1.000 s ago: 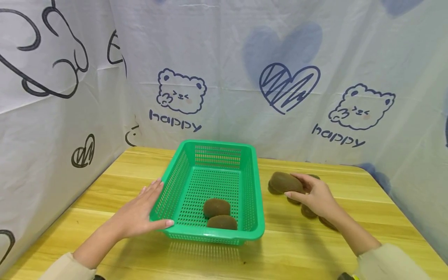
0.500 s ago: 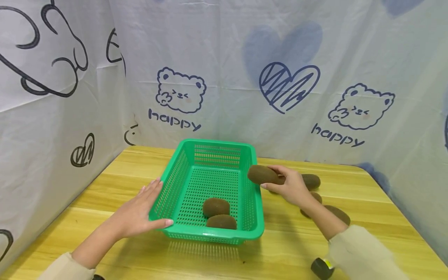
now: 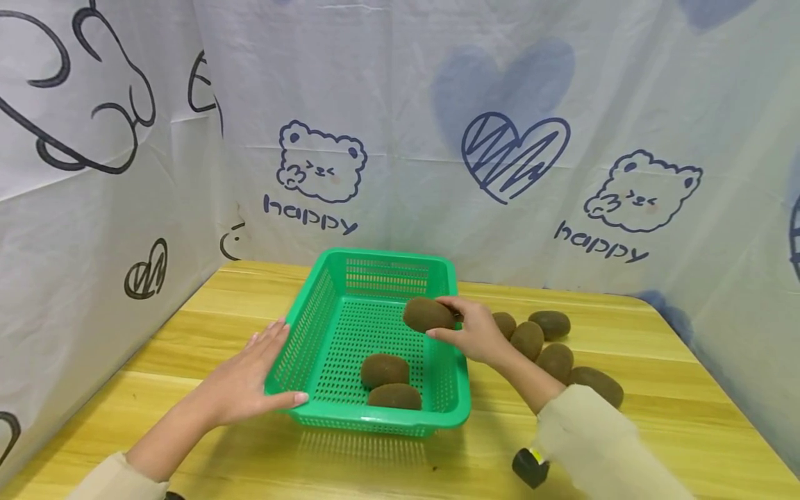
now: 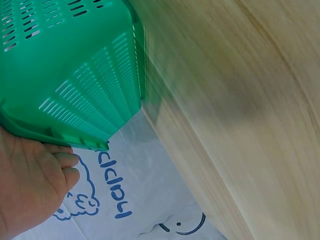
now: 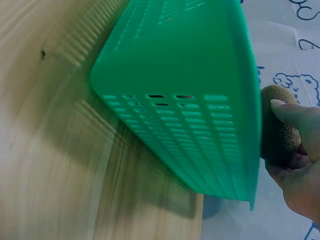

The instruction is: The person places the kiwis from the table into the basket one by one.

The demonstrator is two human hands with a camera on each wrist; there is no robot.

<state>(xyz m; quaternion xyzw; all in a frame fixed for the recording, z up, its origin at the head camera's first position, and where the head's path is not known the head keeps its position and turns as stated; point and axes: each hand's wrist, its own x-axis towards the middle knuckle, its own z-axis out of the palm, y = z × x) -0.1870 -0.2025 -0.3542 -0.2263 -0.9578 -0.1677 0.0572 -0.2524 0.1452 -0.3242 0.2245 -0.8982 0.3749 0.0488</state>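
A green perforated plastic basket (image 3: pixel 375 415) stands on the table, with two brown kiwifruit inside at its near end, one kiwifruit (image 3: pixel 385 371) just behind the other kiwifruit (image 3: pixel 395 396). My right hand (image 3: pixel 471 332) grips another kiwifruit (image 3: pixel 428 314) between thumb and fingers, over the basket's right rim. In the right wrist view this fuzzy kiwifruit (image 5: pixel 279 125) shows past the basket's edge. With fingers spread, my left hand (image 3: pixel 253 378) rests on the basket's left rim near the front corner. The left wrist view shows the left hand (image 4: pixel 35 177) against the rim, its fingers straight.
To the basket's right, several kiwifruit lie in a loose group on the wooden table (image 3: pixel 681 417), among them a kiwifruit (image 3: pixel 550 324) at the back and a kiwifruit (image 3: pixel 598 386) nearest the front. White printed cloth (image 3: pixel 400 139) hangs behind and at the sides.
My right hand has carried the kiwifruit leftward from the group on the table to over the basket's right side. The left hand and basket have stayed in place.
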